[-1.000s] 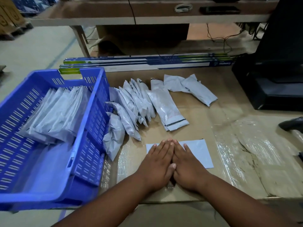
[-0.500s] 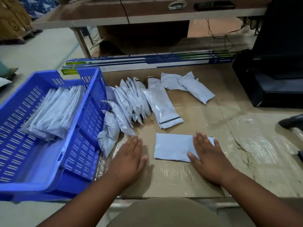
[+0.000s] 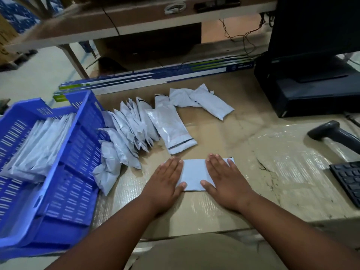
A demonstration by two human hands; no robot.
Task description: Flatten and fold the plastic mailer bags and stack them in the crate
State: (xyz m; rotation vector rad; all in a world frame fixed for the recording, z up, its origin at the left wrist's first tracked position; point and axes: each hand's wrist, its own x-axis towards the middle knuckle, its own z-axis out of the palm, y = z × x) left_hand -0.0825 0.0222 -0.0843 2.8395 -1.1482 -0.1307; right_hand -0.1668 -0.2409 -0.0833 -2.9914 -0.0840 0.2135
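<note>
Mailer bag (image 3: 193, 173), pale grey and flat, lies pressed under both hands' straight fingers (image 3: 171, 168).

Both ends of the flat mailer bag (image 3: 192, 174) lie hidden under the left hand (image 3: 165, 184) and right hand (image 3: 226, 182), so its full outline cannot be told. At 9 o'clock the blue crate (image 3: 78, 172) runs off the frame edge. The keyboard (image 3: 348, 182) at 3 o'clock is cut off too. Print on the long boxes (image 3: 155, 75) at 12 o'clock is too small to read (mostly blur).
</note>
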